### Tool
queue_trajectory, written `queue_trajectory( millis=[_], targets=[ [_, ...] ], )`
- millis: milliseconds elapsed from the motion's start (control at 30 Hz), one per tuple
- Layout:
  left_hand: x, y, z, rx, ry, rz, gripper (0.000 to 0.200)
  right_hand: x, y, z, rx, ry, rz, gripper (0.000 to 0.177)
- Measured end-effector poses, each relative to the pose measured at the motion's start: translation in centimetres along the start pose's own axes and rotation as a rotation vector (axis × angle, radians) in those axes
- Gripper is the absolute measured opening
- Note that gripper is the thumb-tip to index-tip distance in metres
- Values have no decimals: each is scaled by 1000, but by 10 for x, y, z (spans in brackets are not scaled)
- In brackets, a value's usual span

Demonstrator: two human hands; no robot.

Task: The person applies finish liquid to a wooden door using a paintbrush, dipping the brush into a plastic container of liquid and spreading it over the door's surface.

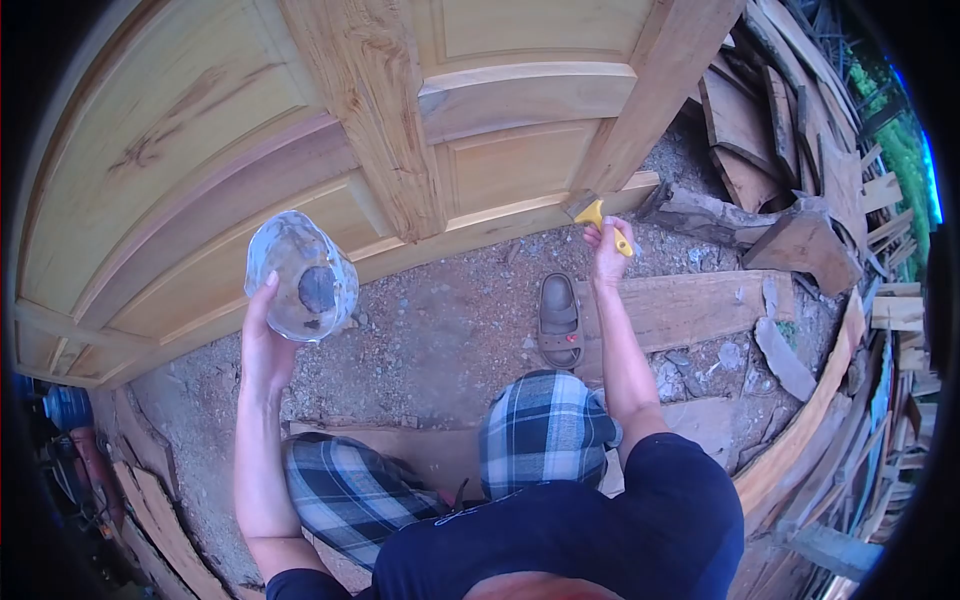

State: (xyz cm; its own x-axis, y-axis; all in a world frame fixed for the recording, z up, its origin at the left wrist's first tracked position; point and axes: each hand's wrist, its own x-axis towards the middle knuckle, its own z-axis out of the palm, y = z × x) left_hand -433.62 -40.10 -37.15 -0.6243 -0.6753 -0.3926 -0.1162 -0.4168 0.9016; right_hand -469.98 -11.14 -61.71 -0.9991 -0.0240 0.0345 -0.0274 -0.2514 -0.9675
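My left hand (268, 335) holds a clear, cut-down plastic container (330, 250) by its near side, thumb over the rim; a dark patch shows at its bottom. In my right hand (608, 255) is a yellow-handled brush (622, 243), its head touching or very near the lower right edge of a wooden panelled door (385, 130). The door spans the upper left and middle of the view, with raised panels and thick rails. Both hands are apart, the left one in front of the door's lower panels.
A brown sandal (560, 318) lies on the gravel ground (440, 330) beside a flat plank (690, 305). Rough wood pieces (800, 250) and stacked boards crowd the right side. More planks (165, 525) lie at the lower left, near a blue object (68, 408).
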Motion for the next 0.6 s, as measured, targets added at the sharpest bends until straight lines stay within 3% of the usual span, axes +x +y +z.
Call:
queue_trajectory(
  millis=[33,100,133,200,300,333,500,567,600],
  targets=[
    [1,1,-1,-9,6,4,73,-6,-26,2,-2,3,-2,15],
    [4,1,-2,-17,9,8,74,-23,-80,14,-241,-73,-352,14],
    [5,1,-3,-14,21,1,74,-24,-99,21,-249,-67,-346,14],
    [9,-2,1,-7,19,-12,74,-15,-122,35,-404,-99,-838,13],
    [10,-4,9,9,-10,-14,75,-2,-119,55,-533,-56,-1008,15],
    [9,-6,11,9,-27,-24,75,-5,-107,54,-526,-51,-1015,15],
    [7,-6,8,26,-46,-29,75,-36,-3,8,-688,-273,-575,12],
    [6,-6,6,35,-22,-18,75,-38,-2,-3,-660,-317,-498,13],
    [10,-7,2,51,-11,-12,76,-35,-11,-2,-614,-261,-289,13]
  ],
)
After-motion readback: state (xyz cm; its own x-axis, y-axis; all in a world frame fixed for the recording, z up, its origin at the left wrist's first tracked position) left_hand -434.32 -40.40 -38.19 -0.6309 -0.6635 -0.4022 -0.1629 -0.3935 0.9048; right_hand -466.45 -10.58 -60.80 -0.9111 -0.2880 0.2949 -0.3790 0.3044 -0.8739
